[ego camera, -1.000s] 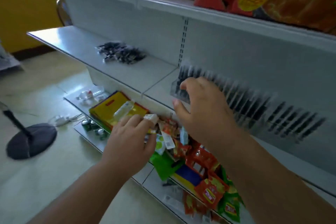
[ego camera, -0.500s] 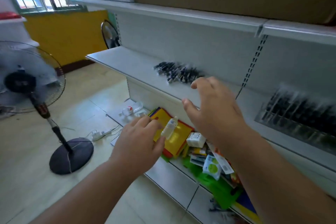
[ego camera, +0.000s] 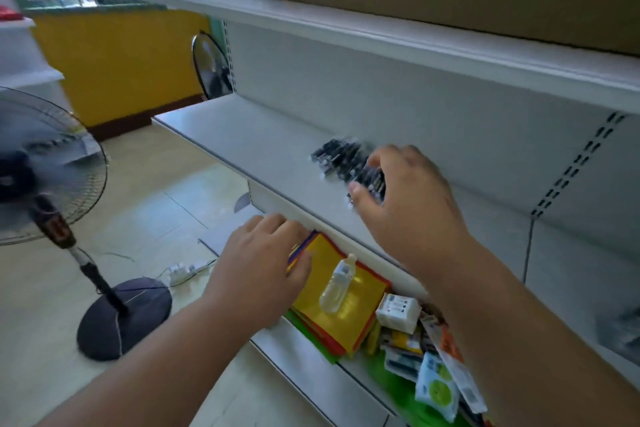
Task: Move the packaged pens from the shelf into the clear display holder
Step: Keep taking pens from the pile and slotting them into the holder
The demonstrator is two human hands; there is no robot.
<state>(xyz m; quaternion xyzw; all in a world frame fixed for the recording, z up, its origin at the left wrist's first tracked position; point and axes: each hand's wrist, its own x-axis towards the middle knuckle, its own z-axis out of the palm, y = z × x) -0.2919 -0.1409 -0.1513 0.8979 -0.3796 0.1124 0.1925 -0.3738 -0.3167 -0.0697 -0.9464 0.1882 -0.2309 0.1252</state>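
**Right hand at the pen pile, left hand low by the coloured sheets**

The packaged pens [ego camera: 341,159] lie in a dark, blurred heap on the middle shelf [ego camera: 249,135], toward its far side near the back panel. The right hand [ego camera: 412,204] reaches over the near right part of that heap with its fingers curved and the thumb spread apart from them, so the grip is open wide. The fingertips lie over the pens, but motion blur hides whether they have closed on any packet, so I cannot tell if anything is grasped.

The left hand [ego camera: 263,263] hangs lower and nearer, its fingers loosely bent and holding nothing, at the left edge of a stack of yellow sheets [ego camera: 349,308] on the bottom shelf. A small clear bottle [ego camera: 337,288] lies on those sheets, with a white box [ego camera: 398,314] just right of it.

A standing fan [ego camera: 45,163] is on the floor at the left.
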